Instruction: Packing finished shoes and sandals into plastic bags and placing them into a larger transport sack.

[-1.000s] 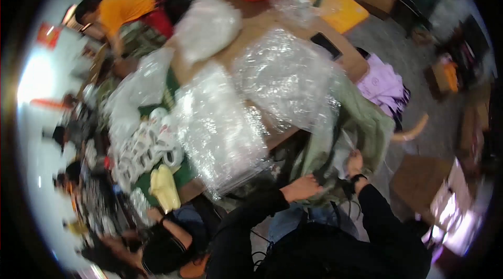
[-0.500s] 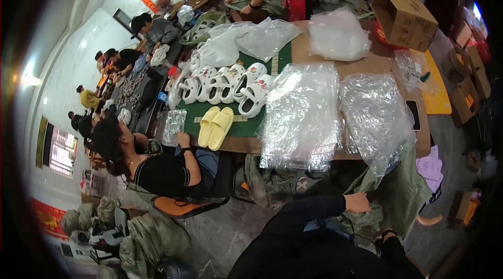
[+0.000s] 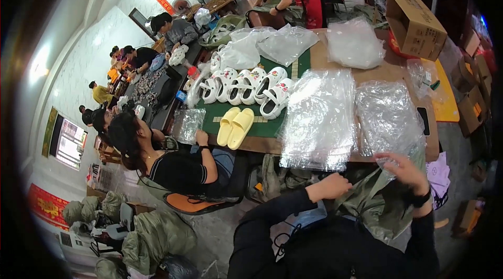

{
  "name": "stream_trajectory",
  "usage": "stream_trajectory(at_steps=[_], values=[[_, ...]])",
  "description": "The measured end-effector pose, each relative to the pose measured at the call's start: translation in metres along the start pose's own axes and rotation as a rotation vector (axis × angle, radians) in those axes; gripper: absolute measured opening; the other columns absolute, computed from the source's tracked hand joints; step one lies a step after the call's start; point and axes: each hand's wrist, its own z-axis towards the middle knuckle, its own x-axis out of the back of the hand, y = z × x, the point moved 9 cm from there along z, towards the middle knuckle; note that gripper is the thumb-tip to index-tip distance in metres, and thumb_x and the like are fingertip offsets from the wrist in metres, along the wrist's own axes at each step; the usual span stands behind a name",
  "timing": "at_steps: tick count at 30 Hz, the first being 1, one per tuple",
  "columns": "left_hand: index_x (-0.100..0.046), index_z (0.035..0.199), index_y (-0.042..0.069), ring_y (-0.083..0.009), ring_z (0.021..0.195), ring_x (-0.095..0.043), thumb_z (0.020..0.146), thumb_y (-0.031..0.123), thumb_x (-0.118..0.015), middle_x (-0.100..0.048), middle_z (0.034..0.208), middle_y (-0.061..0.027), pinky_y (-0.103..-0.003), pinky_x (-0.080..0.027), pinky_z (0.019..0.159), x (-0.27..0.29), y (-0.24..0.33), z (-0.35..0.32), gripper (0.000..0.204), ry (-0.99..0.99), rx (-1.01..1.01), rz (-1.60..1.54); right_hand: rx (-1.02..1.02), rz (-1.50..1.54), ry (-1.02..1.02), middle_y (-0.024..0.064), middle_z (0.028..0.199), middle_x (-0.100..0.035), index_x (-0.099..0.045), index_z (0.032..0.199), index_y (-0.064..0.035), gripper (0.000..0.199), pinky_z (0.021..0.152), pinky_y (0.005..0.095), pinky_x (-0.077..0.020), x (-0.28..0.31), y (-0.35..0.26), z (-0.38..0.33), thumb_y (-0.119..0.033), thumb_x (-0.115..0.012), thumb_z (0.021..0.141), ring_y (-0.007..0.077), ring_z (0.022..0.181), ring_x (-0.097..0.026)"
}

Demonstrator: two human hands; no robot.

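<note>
While fingers (image 3: 394,162) pinch it, plastic bag (image 3: 389,121) lies just above.

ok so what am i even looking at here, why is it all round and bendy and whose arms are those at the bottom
The picture comes from a wide fisheye camera worn on a person's head, looking down, so straight edges curve near the rim. The dark-sleeved arms at the bottom are the wearer's own. The right hand is pinching a clear plastic bag at the table's near edge; the left hand is curled just below the table edge, and I cannot tell what it holds. On the table lie stacks of clear bags, a row of white clogs, a pair of yellow slides and a cardboard box. Other people sit working nearby.
</note>
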Motion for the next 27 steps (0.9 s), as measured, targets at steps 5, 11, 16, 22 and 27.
stream_trajectory(at_steps=[5, 11, 16, 22, 27], values=[[-0.056, 0.084, 0.006, -0.0350, 0.073, -0.056, 0.081, 0.015, -0.051, -0.056, 0.072, -0.0145, -0.044, -0.044, 0.064, 0.070, -0.054, -0.072, 0.011, 0.295, 0.166, -0.328, 0.935, 0.660, -0.148, 0.0156, 0.114, -0.055, -0.039, 0.128, -0.0049, 0.072, 0.091, 0.0495, -0.0377, 0.015, -0.223, 0.034, -0.060, -0.045, 0.082, 0.0358, 0.103, -0.053], [-0.058, 0.092, 0.003, -0.0335, 0.076, -0.057, 0.083, 0.011, -0.049, -0.060, 0.078, -0.0155, -0.044, -0.044, 0.067, 0.125, -0.109, -0.106, 0.015, 0.305, 0.250, -0.148, 1.307, 0.821, -0.306, 0.0088, 0.103, -0.060, -0.049, 0.118, -0.0104, 0.048, 0.079, 0.0418, -0.0424, 0.003, -0.302, 0.050, -0.046, -0.051, 0.085, 0.0275, 0.085, -0.060], [-0.059, 0.091, 0.003, -0.0330, 0.075, -0.057, 0.081, 0.011, -0.052, -0.061, 0.078, -0.0147, -0.043, -0.043, 0.066, 0.149, -0.165, -0.129, 0.015, 0.350, 0.311, -0.155, 1.480, 0.821, -0.244, 0.0098, 0.099, -0.062, -0.054, 0.110, -0.0075, 0.038, 0.079, 0.0388, -0.0435, 0.004, -0.305, 0.087, -0.037, -0.050, 0.086, 0.0257, 0.085, -0.061], [-0.059, 0.093, 0.004, -0.0287, 0.081, -0.057, 0.081, 0.010, -0.050, -0.061, 0.082, -0.0115, -0.040, -0.042, 0.071, 0.151, -0.222, -0.135, 0.016, 0.366, 0.312, -0.166, 1.677, 0.805, -0.177, 0.0110, 0.094, -0.064, -0.059, 0.100, -0.0039, 0.028, 0.079, 0.0351, -0.0447, 0.010, -0.293, 0.103, -0.027, -0.048, 0.088, 0.0237, 0.085, -0.062], [-0.059, 0.093, 0.005, -0.0298, 0.082, -0.056, 0.080, 0.010, -0.049, -0.059, 0.085, -0.0119, -0.040, -0.042, 0.072, 0.164, -0.271, -0.140, 0.017, 0.460, 0.353, -0.140, 1.790, 0.813, -0.146, 0.0119, 0.089, -0.066, -0.063, 0.092, -0.0010, 0.024, 0.079, 0.0321, -0.0458, 0.020, -0.285, 0.135, -0.018, -0.046, 0.089, 0.0220, 0.085, -0.064]])
